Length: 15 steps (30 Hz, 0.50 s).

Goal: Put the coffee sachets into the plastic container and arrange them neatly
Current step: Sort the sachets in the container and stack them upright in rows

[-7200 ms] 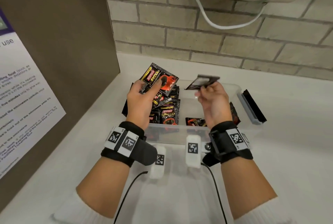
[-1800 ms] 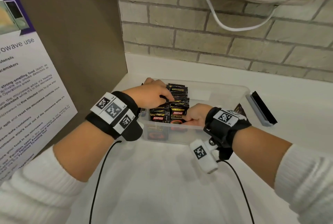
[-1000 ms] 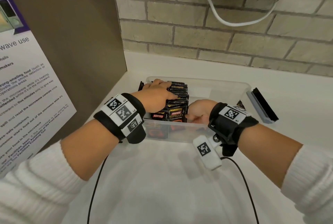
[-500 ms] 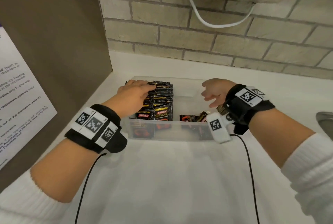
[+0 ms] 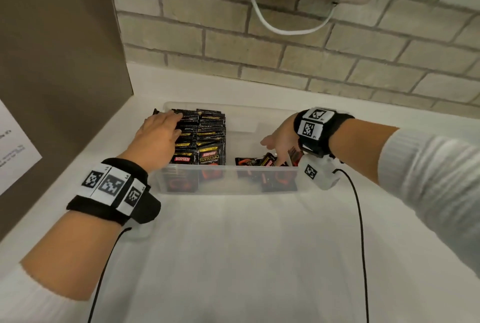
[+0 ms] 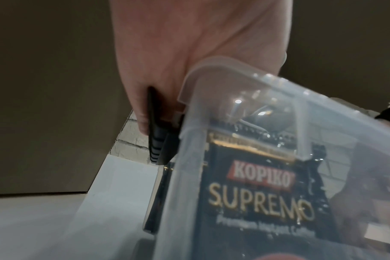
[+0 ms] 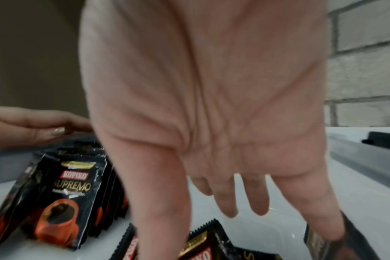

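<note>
A clear plastic container (image 5: 244, 125) stands on the white counter. Black Kopiko coffee sachets (image 5: 207, 138) stand upright in two packed rows in its left part. My left hand (image 5: 158, 133) rests flat on top of these rows, fingers straight. Through the container's corner (image 6: 234, 88), the left wrist view shows the front sachet (image 6: 256, 193). Several loose sachets (image 5: 259, 161) lie in the right part. My right hand (image 5: 279, 138) reaches down to them with straight, spread fingers (image 7: 229, 193) and grips nothing. In the right wrist view the loose sachets (image 7: 203, 246) lie just under its fingertips.
A brown panel (image 5: 59, 37) with a poster closes off the left side. A brick wall (image 5: 337, 63) with a hanging white cable runs behind. A black latch (image 6: 156, 126) sits on the container's left end. A lid edge (image 7: 356, 158) lies right of the container.
My right hand left the front of the sachet rows, lifted, moved right and came down over the loose sachets. My left hand stayed on the rows.
</note>
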Tool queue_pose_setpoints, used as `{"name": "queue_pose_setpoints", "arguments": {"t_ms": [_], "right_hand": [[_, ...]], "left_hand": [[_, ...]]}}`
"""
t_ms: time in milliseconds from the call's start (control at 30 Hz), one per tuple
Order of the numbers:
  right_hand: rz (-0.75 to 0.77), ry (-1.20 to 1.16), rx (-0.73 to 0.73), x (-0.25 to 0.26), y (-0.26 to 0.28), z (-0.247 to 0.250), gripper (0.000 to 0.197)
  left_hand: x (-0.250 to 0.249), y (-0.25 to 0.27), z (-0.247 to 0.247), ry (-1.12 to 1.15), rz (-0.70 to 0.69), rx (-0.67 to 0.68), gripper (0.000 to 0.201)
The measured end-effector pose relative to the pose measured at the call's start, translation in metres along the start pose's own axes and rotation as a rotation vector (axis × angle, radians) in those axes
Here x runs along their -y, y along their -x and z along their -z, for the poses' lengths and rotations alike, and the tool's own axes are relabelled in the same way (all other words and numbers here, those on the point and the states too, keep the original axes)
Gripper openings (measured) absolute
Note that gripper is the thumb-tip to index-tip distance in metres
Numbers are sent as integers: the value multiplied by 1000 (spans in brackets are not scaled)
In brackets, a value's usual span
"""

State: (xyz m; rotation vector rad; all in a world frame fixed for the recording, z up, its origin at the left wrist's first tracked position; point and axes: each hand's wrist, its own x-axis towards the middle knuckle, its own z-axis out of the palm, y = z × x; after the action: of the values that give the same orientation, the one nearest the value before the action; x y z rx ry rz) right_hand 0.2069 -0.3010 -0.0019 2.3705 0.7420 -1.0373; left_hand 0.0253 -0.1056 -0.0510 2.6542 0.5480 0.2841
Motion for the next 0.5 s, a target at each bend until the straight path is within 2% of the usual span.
{"name": "queue_pose_setpoints", "arguments": {"t_ms": [133, 200, 267, 333, 400, 500], "right_hand": [[-31, 120, 46, 12, -6, 4, 87], [-36, 164, 125, 14, -6, 5, 82], [-43, 167, 274, 16, -7, 4, 71], [-36, 109, 337, 18, -5, 4, 53], [11, 86, 285, 18, 0, 7, 47], [125, 255, 55, 21, 17, 10, 46]], "left_hand": [[-1, 1, 0, -3, -1, 5, 47], [-3, 2, 1, -3, 0, 4, 47], [-4, 2, 2, 0, 7, 0, 46], [-4, 3, 3, 5, 12, 2, 46], [-4, 2, 3, 4, 10, 7, 46], [-2, 1, 2, -14, 8, 18, 46]]}}
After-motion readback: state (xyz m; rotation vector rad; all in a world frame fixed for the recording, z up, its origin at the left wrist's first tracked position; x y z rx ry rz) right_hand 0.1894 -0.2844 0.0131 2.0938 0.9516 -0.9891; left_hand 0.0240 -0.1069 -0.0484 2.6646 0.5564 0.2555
